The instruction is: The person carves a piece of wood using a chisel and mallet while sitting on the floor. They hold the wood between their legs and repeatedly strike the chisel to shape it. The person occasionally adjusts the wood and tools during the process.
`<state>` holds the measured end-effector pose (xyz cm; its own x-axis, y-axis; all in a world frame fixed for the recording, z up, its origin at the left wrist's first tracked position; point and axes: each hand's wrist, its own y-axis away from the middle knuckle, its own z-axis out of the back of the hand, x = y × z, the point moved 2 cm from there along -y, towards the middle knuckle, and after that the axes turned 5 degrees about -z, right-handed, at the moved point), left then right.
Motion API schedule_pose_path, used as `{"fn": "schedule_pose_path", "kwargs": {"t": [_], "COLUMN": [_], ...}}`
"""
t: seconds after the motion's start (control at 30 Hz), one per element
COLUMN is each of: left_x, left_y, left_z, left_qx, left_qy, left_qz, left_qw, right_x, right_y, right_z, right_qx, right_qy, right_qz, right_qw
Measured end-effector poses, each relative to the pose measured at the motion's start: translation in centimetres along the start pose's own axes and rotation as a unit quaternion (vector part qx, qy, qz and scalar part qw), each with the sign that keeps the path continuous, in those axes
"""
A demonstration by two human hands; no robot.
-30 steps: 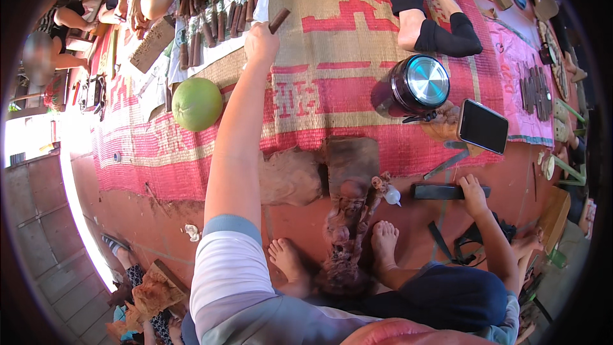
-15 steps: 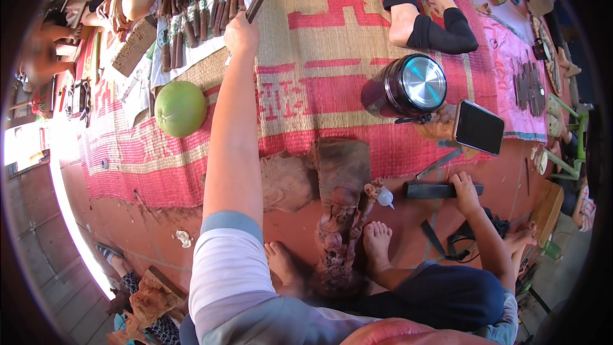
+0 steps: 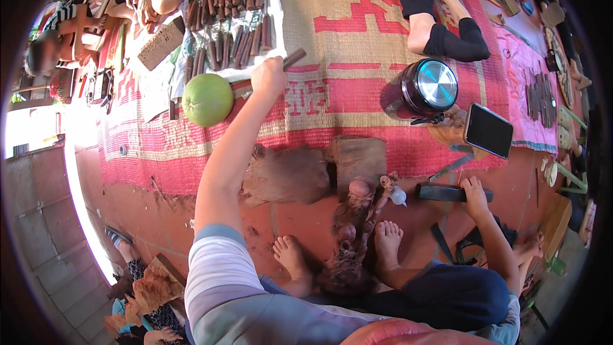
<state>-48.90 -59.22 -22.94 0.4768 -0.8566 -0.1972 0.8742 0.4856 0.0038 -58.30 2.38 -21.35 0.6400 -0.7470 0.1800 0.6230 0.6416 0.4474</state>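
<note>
At the far left, the floor is of reddish tiles, and strong sunlight falls on a paler paved strip. A woven mat (image 3: pixel 357 38) in red and beige covers the floor farther away. On it, far left, lies a white cloth (image 3: pixel 271 6) with rows of brown wooden-handled tools (image 3: pixel 233 25). Just near this cloth rests a round green fruit (image 3: pixel 207 99). The left hand (image 3: pixel 268 76) reaches far over the mat, its fingers closed around a dark stick-like tool (image 3: pixel 294 59), which it holds just beside the near edge of the cloth. In the middle, near the bare feet, stands a brown carved wooden figure (image 3: pixel 357 211). To the right, a dark pot with a shiny lid (image 3: pixel 431 87) sits on the mat, and a black tablet (image 3: pixel 488 130) lies beside it. The right hand (image 3: pixel 476 191) rests on a dark flat bar (image 3: pixel 444 192) on the tiles; how firmly it grips I cannot tell.
</note>
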Motion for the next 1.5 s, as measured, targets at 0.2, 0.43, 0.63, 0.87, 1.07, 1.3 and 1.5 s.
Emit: {"fn": "schedule_pose_path", "kwargs": {"t": [0.2, 0.43, 0.63, 0.87, 1.07, 1.3, 1.5], "left_x": [-1.0, 0.1, 3.0, 10.1, 7.6, 6.6, 11.4], "left_y": [4.3, 4.4, 0.2, -5.1, -6.6, -7.1, -8.4], "left_z": [0.3, 0.0, 4.4, 3.0, 0.9, -0.1, 1.0], "left_qx": [0.026, 0.073, 0.163, -0.056, 0.003, -0.065, -0.176], "left_qy": [0.011, 0.056, 0.366, 0.28, 0.145, 0.208, 0.155], "left_qz": [-0.032, 0.014, 0.164, 0.168, 0.099, 0.075, 0.143], "left_qw": [0.999, 0.996, 0.901, 0.944, 0.984, 0.973, 0.962], "right_x": [0.6, 0.0, -0.6, -0.6, -0.8, -0.1, 0.1], "right_y": [-0.2, -0.2, -0.1, -0.8, -0.5, -0.6, -0.9], "right_z": [0.3, -0.4, -1.1, -1.3, -1.5, -0.7, -0.7], "right_qx": [0.012, 0.019, 0.022, 0.036, 0.043, 0.032, 0.04], "right_qy": [0.015, 0.033, 0.039, 0.053, 0.052, 0.061, 0.059], "right_qz": [0.009, -0.003, -0.024, -0.026, -0.04, -0.036, -0.041], "right_qw": [1.0, 0.999, 0.999, 0.998, 0.997, 0.997, 0.997]}}
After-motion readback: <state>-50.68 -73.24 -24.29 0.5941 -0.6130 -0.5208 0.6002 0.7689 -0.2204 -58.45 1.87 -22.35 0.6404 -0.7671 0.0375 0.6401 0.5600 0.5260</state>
